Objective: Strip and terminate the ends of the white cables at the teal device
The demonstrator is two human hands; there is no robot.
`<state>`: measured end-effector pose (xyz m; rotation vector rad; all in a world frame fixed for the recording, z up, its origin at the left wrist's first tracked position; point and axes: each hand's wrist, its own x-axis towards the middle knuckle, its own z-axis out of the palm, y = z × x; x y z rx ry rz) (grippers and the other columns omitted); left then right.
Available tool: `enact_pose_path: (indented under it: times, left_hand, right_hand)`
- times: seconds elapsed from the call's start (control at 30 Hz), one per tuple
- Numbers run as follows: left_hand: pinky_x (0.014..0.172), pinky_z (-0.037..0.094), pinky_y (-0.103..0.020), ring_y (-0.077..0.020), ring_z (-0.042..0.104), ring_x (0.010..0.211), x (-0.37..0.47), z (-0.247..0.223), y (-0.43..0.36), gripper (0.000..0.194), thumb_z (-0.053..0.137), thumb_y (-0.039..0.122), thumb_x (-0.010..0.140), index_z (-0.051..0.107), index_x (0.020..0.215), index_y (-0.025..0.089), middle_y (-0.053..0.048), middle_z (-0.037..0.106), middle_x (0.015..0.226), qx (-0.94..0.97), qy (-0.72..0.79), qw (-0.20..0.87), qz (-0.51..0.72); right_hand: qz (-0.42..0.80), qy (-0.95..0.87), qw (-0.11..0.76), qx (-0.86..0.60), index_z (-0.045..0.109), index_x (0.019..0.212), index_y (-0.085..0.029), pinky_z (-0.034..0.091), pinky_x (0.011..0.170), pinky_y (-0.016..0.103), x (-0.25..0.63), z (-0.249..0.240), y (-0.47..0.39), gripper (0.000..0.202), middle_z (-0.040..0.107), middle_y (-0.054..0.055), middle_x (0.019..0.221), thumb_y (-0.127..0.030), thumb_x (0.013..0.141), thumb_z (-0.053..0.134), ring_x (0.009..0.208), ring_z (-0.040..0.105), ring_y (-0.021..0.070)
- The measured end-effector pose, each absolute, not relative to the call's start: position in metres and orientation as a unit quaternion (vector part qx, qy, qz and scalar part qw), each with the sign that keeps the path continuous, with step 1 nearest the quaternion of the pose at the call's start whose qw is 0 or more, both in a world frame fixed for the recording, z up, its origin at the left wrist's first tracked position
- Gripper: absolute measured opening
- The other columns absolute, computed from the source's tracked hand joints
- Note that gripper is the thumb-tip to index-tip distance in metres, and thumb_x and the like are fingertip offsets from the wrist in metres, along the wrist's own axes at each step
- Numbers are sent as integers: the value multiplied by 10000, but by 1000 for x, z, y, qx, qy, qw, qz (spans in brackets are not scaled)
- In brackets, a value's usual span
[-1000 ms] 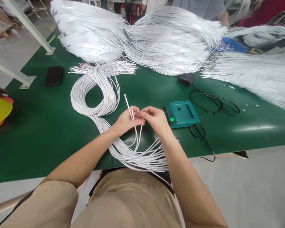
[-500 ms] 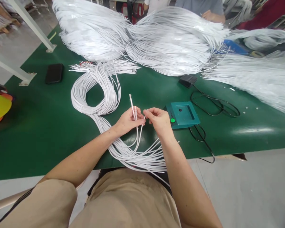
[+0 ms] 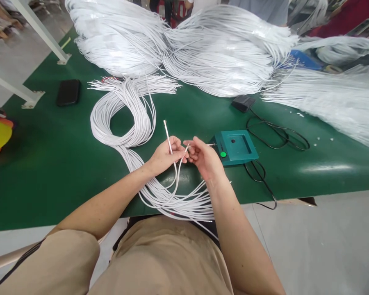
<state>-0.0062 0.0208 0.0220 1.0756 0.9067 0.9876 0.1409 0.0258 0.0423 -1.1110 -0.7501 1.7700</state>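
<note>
I've got the left hand (image 3: 167, 155) pinching two white cables (image 3: 167, 133) between thumb and fingers, above the desk (image 3: 43, 172) near the middle of its front edge. One cable pokes up past the fingers with a metal-looking tip, and the other one's end leans into the gap by the right hand (image 3: 206, 157). That right hand has its fingers half curled and its thumb up, and honestly I can't tell from the head cam whether it's touching that end. Lower down, both cables run into a looped bundle (image 3: 101, 123), which coils mid-desk, passes under the left forearm and fans out along the front edge. Just right of the right hand sits a teal device (image 3: 240, 149) with a green button (image 3: 223, 154) and a thin metal rod (image 3: 211, 144) sticking out its left side. There's a corded black box (image 3: 242, 103) beyond it, big heaps of white cable (image 3: 119, 41) toward the far edge, and a flat black thing (image 3: 68, 92) near the left edge.
</note>
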Motion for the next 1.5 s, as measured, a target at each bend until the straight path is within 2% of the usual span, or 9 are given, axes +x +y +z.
enact_pose_path:
  times: [0.3,0.5,0.63,0.73,0.83,0.97,1.03,1.3,1.5]
  left_hand:
    - [634,503,-251,-118,662,641,-6,22,19,304,662,205,776,361,813,194,27,641,712,497,371,656,430]
    - [581,474,-219,-117,655,640,-8,23,20,282,659,219,788,458,981,179,16,643,738,514,381,639,427]
    - [595,480,-212,-105,640,675,-9,20,21,447,631,217,821,492,1244,187,19,599,766,541,362,625,431]
    - [586,473,-204,-94,624,660,-10,18,21,382,625,217,831,557,1204,169,17,574,752,541,361,627,428]
    - [566,453,-196,-94,622,649,-10,17,21,367,653,209,814,576,1170,166,14,586,741,504,356,659,430]
    - [548,423,-189,-91,611,633,-12,22,21,393,710,201,763,596,1137,161,-2,621,742,381,339,753,417]
    - [537,408,-187,-88,600,623,-13,23,22,400,726,208,749,607,1128,159,-4,624,733,356,331,771,411]
    - [472,352,-175,-87,571,615,-13,19,25,407,665,249,808,579,1197,161,-17,620,744,463,336,697,432]
    - [489,397,-180,-81,572,586,-12,18,25,413,647,268,815,581,1204,147,-11,615,727,499,367,660,425]
  right_hand:
    - [764,-316,385,-410,612,603,-167,358,499,240,145,47,33,305,415,-67,510,-431,657,757,476,457,83]
    - [745,-313,434,-399,661,679,-158,433,598,241,150,45,20,271,546,-32,620,-406,678,771,565,487,79]
    - [654,-365,470,-466,711,788,-154,469,671,258,149,47,14,275,646,-1,726,-390,663,778,632,560,98]
    - [565,-439,465,-522,711,812,-156,486,709,288,146,46,14,252,681,13,733,-345,654,764,673,600,139]
    - [430,-550,436,-568,663,756,-179,468,693,291,144,42,13,132,662,12,720,-307,767,630,668,581,148]
    - [199,-695,405,-560,579,737,-191,434,752,319,141,37,10,187,603,49,783,-234,868,453,756,540,173]
    - [167,-722,401,-539,564,731,-189,427,777,327,143,37,11,202,584,58,797,-231,878,432,782,529,178]
    - [545,-556,376,-502,665,897,-176,457,641,262,155,50,27,269,587,-9,726,-376,843,494,621,515,110]
    - [550,-561,368,-498,683,777,-159,471,713,270,155,55,24,176,663,13,740,-318,757,611,695,577,124]
